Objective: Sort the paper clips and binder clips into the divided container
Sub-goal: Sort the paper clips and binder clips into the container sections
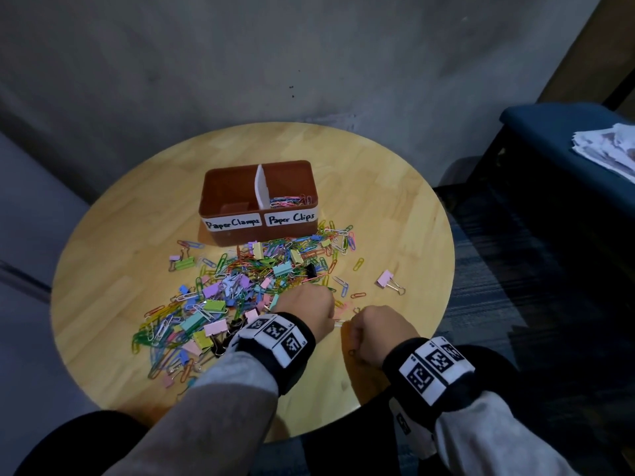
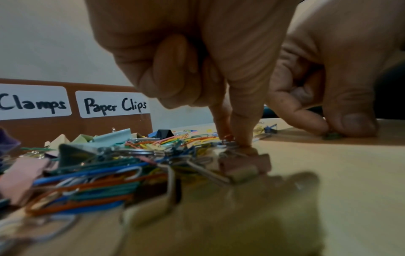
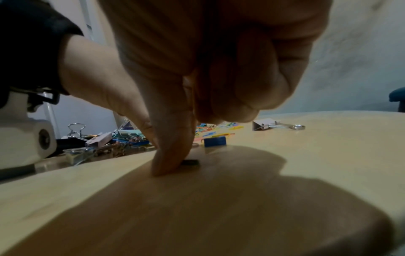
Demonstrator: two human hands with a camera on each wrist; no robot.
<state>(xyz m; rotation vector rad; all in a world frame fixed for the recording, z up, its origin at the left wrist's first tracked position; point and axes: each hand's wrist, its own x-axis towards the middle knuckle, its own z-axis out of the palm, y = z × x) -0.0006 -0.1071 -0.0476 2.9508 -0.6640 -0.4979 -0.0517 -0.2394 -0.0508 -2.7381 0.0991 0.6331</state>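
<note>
A brown divided container (image 1: 220, 187) stands at the table's middle, labelled "Paper Clamps" on the left and "Paper Clips" on the right; coloured paper clips lie in its right part. In front of it spreads a mixed pile of paper clips and binder clips (image 1: 240, 286). My left hand (image 2: 235, 144) reaches down at the pile's right edge, thumb and forefinger pinching a wire clip just above a small pink binder clip (image 2: 245, 164). Close to the right, my right hand (image 3: 173, 166) pinches a dark green paper clip (image 3: 191, 162) that lies flat on the wood.
The round wooden table (image 1: 137, 218) has its front edge near my wrists. A lone pink binder clip (image 1: 386, 280) lies to the right of the pile, and a small blue binder clip (image 3: 214, 141) beyond my right fingers. A blue seat with papers (image 1: 608, 149) stands at the right.
</note>
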